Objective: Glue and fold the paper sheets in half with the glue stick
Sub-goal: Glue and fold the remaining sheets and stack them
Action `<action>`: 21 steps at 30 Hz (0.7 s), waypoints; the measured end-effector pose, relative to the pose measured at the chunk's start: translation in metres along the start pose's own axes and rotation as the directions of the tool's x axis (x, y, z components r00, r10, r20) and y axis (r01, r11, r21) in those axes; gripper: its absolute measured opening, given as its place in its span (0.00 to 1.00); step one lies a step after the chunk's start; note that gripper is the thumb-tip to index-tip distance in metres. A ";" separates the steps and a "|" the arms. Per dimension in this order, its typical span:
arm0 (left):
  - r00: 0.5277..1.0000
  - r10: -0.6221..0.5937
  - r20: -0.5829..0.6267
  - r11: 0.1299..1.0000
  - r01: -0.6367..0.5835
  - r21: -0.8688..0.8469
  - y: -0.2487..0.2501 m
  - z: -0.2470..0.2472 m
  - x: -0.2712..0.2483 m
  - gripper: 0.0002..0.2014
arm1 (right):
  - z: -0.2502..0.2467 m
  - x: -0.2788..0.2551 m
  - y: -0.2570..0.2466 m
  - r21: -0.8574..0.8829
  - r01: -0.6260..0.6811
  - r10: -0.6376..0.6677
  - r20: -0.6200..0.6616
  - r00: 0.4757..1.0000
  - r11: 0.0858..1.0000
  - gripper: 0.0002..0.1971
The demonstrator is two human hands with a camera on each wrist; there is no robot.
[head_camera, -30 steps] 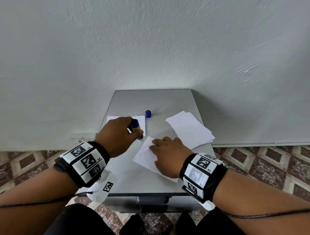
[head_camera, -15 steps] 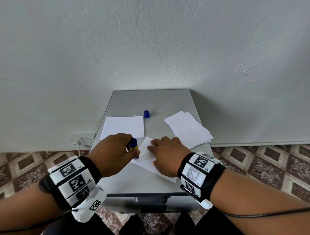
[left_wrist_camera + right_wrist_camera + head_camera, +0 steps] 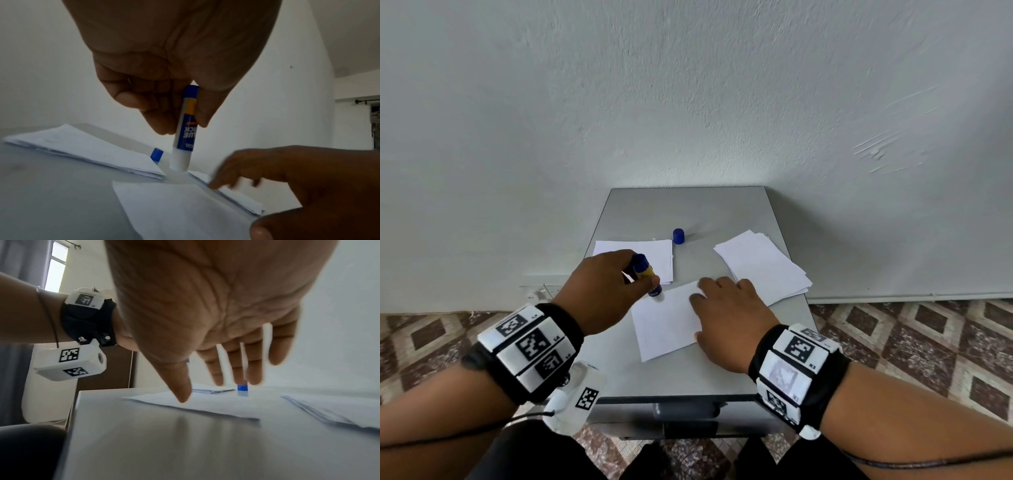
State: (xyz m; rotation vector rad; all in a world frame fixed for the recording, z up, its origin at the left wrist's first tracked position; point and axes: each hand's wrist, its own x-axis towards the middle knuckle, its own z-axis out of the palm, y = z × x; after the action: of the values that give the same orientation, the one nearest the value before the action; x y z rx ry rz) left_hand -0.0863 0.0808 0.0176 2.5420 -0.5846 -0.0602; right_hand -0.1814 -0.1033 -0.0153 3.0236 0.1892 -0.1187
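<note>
A blue and yellow glue stick [image 3: 646, 274] [image 3: 186, 129] is uncapped and pinched by my left hand [image 3: 619, 279] [image 3: 164, 116]. Its white tip points down onto the far left corner of a single white sheet [image 3: 666, 323] [image 3: 185, 211] [image 3: 205, 402] near the table's front. My right hand [image 3: 722, 315] [image 3: 226, 321] lies on the sheet's right side with straight fingers. Its thumb tip touches the paper. The blue cap [image 3: 678, 235] [image 3: 156, 155] [image 3: 242, 388] stands alone further back.
A loose stack of white sheets [image 3: 763, 267] lies at the right of the small grey table [image 3: 688, 209]. A neater stack of folded sheets [image 3: 654, 251] [image 3: 82, 146] lies at the left, behind my left hand. A wall stands just behind the table, with tiled floor around it.
The glue stick came towards me along the sheet's left side, then went back to its far left corner. The sheet has turned squarer to the table edge under my right hand.
</note>
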 end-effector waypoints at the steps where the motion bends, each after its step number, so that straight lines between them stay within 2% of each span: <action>1: 1.000 0.004 0.006 1.000 -0.004 0.001 0.002 0.003 0.001 0.09 | 0.001 0.002 0.002 0.006 0.059 -0.059 0.012 0.998 0.998 0.21; 2: 1.000 0.010 0.010 1.000 -0.010 -0.005 0.004 0.006 0.002 0.09 | 0.003 0.004 0.005 0.016 0.079 -0.080 0.039 0.996 0.997 0.21; 7: 0.999 0.036 0.020 0.998 -0.035 -0.043 0.021 0.020 0.017 0.08 | 0.008 0.008 0.013 0.096 0.014 -0.027 0.127 0.992 0.995 0.22; 13: 0.996 0.055 0.071 0.998 -0.054 -0.014 0.040 0.039 0.049 0.14 | 0.011 0.006 0.012 0.098 0.011 -0.021 0.102 0.995 0.995 0.22; 21: 0.990 0.062 0.127 0.996 -0.070 0.061 0.048 0.051 0.056 0.14 | 0.010 0.007 0.013 0.075 0.000 -0.008 0.107 0.994 0.997 0.22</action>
State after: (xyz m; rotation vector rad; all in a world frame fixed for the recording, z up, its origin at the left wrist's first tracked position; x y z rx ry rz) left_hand -0.0629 -0.0040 0.0019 2.5930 -0.7305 -0.1806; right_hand -0.1735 -0.1166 -0.0247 3.0812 0.1854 -0.2937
